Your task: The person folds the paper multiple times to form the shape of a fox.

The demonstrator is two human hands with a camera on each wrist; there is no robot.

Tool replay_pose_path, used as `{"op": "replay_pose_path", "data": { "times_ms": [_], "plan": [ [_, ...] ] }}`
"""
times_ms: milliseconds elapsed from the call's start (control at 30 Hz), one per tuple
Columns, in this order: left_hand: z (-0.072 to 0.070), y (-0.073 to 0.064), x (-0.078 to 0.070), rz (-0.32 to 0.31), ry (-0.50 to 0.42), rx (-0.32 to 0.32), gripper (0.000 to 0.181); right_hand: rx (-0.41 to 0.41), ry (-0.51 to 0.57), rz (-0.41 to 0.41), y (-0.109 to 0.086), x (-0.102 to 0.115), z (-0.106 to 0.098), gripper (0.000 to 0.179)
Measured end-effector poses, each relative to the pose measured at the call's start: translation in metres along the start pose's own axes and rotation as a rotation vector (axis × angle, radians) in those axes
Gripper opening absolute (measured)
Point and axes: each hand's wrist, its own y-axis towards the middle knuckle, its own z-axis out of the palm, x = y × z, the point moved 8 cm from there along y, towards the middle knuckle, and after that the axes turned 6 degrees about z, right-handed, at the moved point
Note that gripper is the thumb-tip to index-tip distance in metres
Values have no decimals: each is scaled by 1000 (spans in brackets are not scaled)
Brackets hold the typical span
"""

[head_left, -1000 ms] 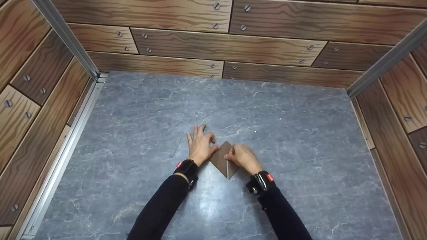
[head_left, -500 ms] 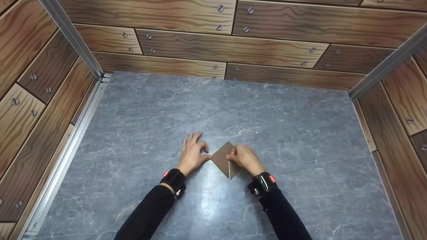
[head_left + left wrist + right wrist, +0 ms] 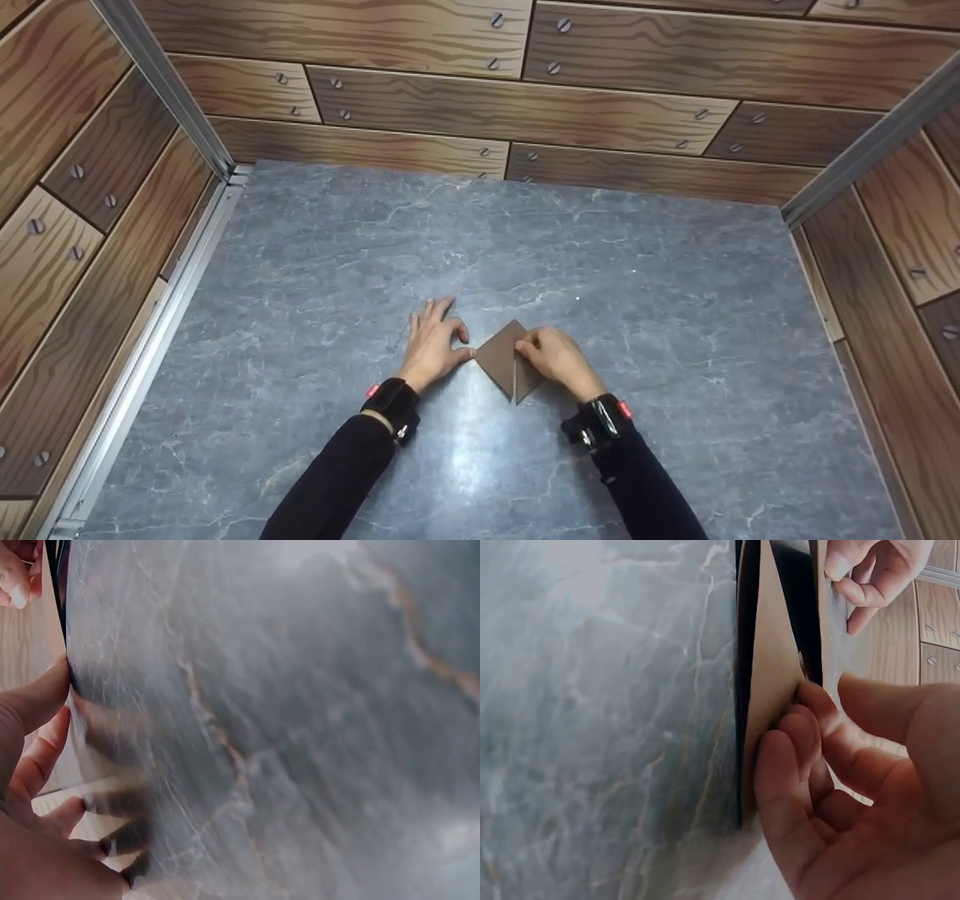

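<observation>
A sheet of brown paper (image 3: 497, 356), folded into a diamond, lies on the grey marbled surface. A narrow slit runs down its middle beside a slightly raised triangular flap (image 3: 774, 652), whose inner side is dark. The left hand (image 3: 430, 345) touches the diamond's left corner with its thumb; its other fingers spread away from the paper. The right hand (image 3: 559, 358) holds the flap at the slit with curled fingers and covers part of the right half. In the right wrist view, its fingertips lie against the flap, and its thumb appears a little apart from them.
The grey marbled surface (image 3: 337, 247) extends around both hands. Wood-patterned panels (image 3: 420, 105) stand at the back and both sides, with a metal rail (image 3: 161, 330) along the left edge. Black bands (image 3: 391, 409) are on both wrists.
The left hand has slid left and down from the upper left edge of the paper to its left corner. The right hand has shifted slightly right, and the slit looks darker.
</observation>
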Motion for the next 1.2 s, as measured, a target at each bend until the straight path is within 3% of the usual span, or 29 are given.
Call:
{"op": "replay_pose_path", "data": {
  "times_ms": [200, 333, 500, 667, 800, 1033, 1200],
  "plan": [
    [1, -1, -1, 1, 1, 8, 25, -183, -49, -24, -3, -2, -11, 14],
    [1, -1, -1, 1, 1, 9, 25, -219, -80, -27, -4, 0, -14, 23],
    [1, -2, -1, 5, 1, 10, 26, -171, -135, -13, -2, 5, -13, 25],
    [1, -1, 0, 10, 7, 11, 26, -72, -175, 17, 5, 7, -12, 51],
    [0, -2, 2, -7, 12, 22, 26, 5, -154, 28, 11, 7, -10, 56],
    [2, 1, 4, -30, -3, 31, 27, 12, -66, 45, 15, -2, -16, 16],
    [2, -1, 4, -27, -23, 17, 34, 62, 69, 9, 16, -8, -18, 20]
  ]
}}
